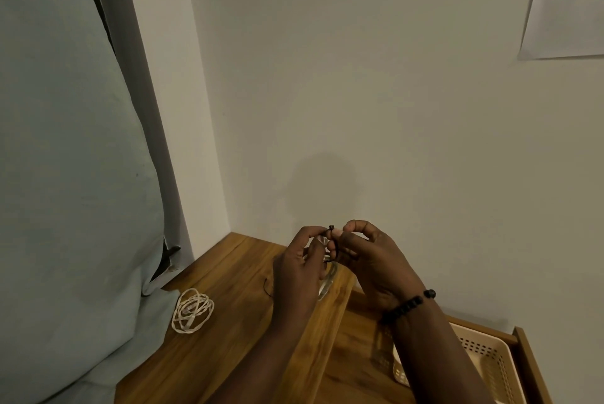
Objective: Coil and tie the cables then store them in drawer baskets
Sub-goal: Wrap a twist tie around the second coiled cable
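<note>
Here, both grips, left hand (295, 268), right hand (369, 259), pinching black tie (331, 228) (cable mostly hidden)

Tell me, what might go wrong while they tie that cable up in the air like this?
Both hands, left hand and right hand, pinch a small black tie above the wooden top; it could slip from the fingers. The pale cable hanging between the hands may uncoil. The white coiled cable lies near the edge by the cloth and could get knocked off.
</note>
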